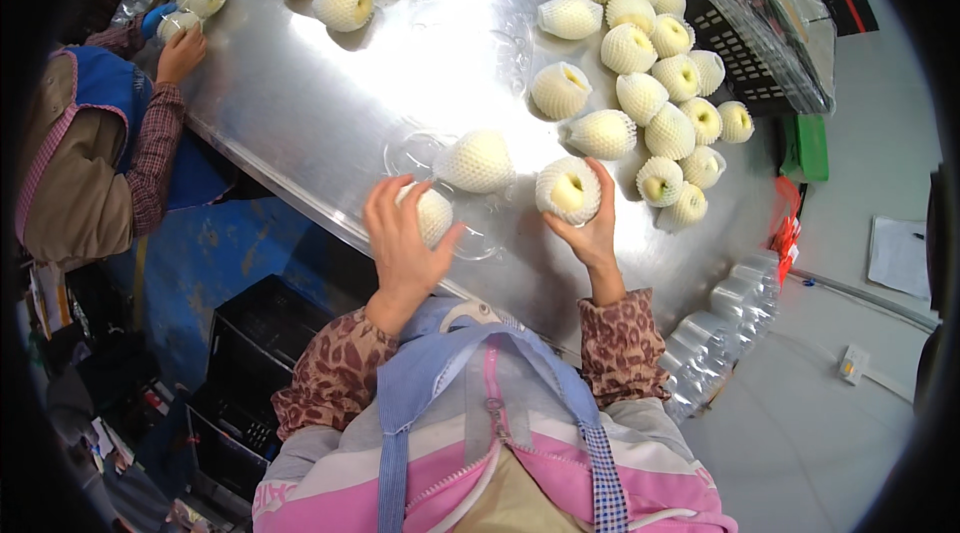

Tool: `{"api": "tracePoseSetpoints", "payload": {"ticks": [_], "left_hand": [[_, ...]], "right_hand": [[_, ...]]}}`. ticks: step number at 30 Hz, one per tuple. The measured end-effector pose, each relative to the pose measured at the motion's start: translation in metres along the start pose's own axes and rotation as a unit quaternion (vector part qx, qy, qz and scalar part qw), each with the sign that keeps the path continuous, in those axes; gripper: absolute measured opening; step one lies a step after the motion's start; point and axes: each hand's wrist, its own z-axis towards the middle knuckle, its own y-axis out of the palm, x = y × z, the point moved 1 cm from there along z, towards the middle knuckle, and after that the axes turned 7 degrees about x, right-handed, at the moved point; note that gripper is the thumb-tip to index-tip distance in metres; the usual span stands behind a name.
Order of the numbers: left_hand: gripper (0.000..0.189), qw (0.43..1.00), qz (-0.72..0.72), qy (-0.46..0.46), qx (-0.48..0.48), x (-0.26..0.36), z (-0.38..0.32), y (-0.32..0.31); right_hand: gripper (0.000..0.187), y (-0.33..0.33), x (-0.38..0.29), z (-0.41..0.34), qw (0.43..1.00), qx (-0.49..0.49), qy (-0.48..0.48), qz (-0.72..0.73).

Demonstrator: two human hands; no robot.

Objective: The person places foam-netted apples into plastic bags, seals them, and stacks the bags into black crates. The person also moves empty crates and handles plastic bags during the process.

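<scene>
My left hand (403, 248) curls around a yellow-green fruit (435, 219), apparently an apple or pear, in a white foam net sleeve. This fruit sits low over a transparent plastic tray (481, 246) near the table's front edge. Beside it, touching no hand, lies another netted fruit (476, 162) on its side. In my right hand (598, 229) is a netted fruit (568, 191), its open sleeve end and stem hollow facing up. Thumb and fingers hold it from the right. The tray's outline is partly hidden by fruit and my left hand.
A shiny metal table (300, 105) bears many netted fruits (669, 132) at right and more (343, 6) at the far left. A co-worker's hand (182, 53) holds packed fruit. Transparent plastic containers (709, 338) stand at right, a black crate (739, 64) behind.
</scene>
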Motion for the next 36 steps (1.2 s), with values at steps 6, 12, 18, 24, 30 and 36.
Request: {"api": "tracePoseSetpoints", "payload": {"ticks": [6, 12, 18, 24, 30, 36], "left_hand": [[0.074, 0.810, -0.469, -0.266, -0.230, 0.050, 0.011, 0.020], [0.070, 0.734, -0.563, -0.280, -0.257, 0.049, 0.011, 0.021], [0.072, 0.736, -0.561, -0.247, -0.289, 0.046, 0.015, 0.015], [0.073, 0.710, -0.542, -0.335, -0.300, 0.042, 0.011, 0.018], [0.064, 0.662, -0.550, -0.403, -0.310, 0.043, 0.014, 0.019], [0.057, 0.872, -0.302, -0.301, -0.239, 0.014, 0.022, -0.014]], "right_hand": [[0.093, 0.030, -0.055, -0.025, 0.946, -0.020, -0.297, -0.131], [0.087, 0.036, -0.076, -0.025, 0.937, -0.024, -0.315, -0.147], [0.079, 0.031, -0.072, -0.025, 0.935, -0.042, -0.305, -0.175], [0.090, 0.028, -0.074, -0.026, 0.966, -0.103, -0.153, -0.179], [0.099, 0.023, -0.073, -0.021, 0.967, -0.146, -0.132, -0.160], [0.097, 0.051, -0.081, -0.003, 0.988, -0.148, -0.019, -0.046]]}}
